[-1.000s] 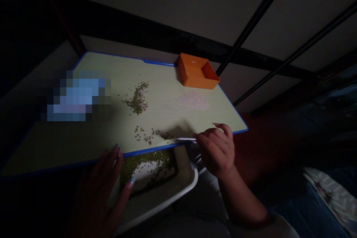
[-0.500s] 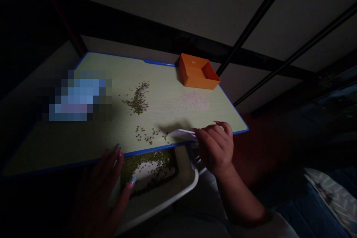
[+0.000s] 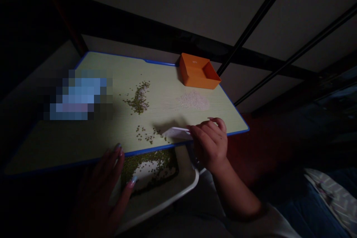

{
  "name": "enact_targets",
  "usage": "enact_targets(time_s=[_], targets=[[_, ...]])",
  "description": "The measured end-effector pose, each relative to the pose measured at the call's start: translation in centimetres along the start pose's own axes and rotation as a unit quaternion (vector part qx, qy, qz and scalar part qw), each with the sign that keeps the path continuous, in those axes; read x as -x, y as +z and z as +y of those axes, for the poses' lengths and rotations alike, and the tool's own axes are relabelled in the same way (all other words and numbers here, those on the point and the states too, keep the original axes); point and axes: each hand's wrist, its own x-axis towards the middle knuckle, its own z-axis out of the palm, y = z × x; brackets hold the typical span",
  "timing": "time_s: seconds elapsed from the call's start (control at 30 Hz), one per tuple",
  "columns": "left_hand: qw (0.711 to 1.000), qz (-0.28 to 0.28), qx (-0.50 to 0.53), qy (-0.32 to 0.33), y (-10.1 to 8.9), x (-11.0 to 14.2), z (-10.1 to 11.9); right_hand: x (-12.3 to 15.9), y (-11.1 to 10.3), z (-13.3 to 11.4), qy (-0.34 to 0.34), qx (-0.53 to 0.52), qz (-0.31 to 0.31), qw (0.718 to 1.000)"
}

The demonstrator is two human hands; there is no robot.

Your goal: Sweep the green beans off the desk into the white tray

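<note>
My right hand (image 3: 210, 144) pinches a small white card (image 3: 176, 132) flat over the near edge of the pale green table (image 3: 83, 134). The card's tip sits beside a small scatter of green beans (image 3: 146, 135). A larger streak of green beans and white grains (image 3: 138, 98) lies mid-table, and a pile of white rice (image 3: 193, 100) lies to the right. My left hand (image 3: 104, 189) rests with fingers spread on the rim of a white tray (image 3: 170, 193) under the table edge. The tray holds mixed beans and rice (image 3: 149, 167).
An orange box (image 3: 198, 71) stands at the table's far right corner. A blurred blue patch (image 3: 79, 95) covers the table's left part. Dark metal bars (image 3: 256, 16) cross behind. Patterned cloth (image 3: 331, 197) lies at the lower right. The room is dim.
My right hand has slid the white card leftward and a little farther onto the table, closer to the small bean scatter. The left hand has stayed on the tray.
</note>
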Motion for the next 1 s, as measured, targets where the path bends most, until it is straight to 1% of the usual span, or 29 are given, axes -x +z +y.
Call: enact_targets(time_s=[0.1,0.3,0.4,0.77,0.87,1.0], targets=[[1.000,-0.001,-0.008,0.004,0.0,0.0,0.0,-0.6,0.4,0.3,0.000,-0.007,-0.010,1.000],[1.000,0.003,-0.010,0.015,0.0,0.0,-0.1,-2.2,1.5,1.3,0.018,-0.023,-0.053,0.998],[1.000,0.004,-0.013,0.009,0.0,0.0,-0.1,-2.8,1.9,1.6,0.019,-0.036,-0.073,0.997],[1.000,0.006,-0.012,0.011,-0.2,-0.1,0.1,-2.9,1.4,1.6,0.020,-0.078,-0.111,0.991],[1.000,0.007,-0.012,0.021,-0.2,-0.2,0.0,-2.8,1.3,1.6,0.016,-0.084,-0.108,0.990],[1.000,0.006,-0.013,0.016,-0.2,-0.2,0.1,-2.3,0.7,2.1,0.007,-0.080,-0.073,0.994]])
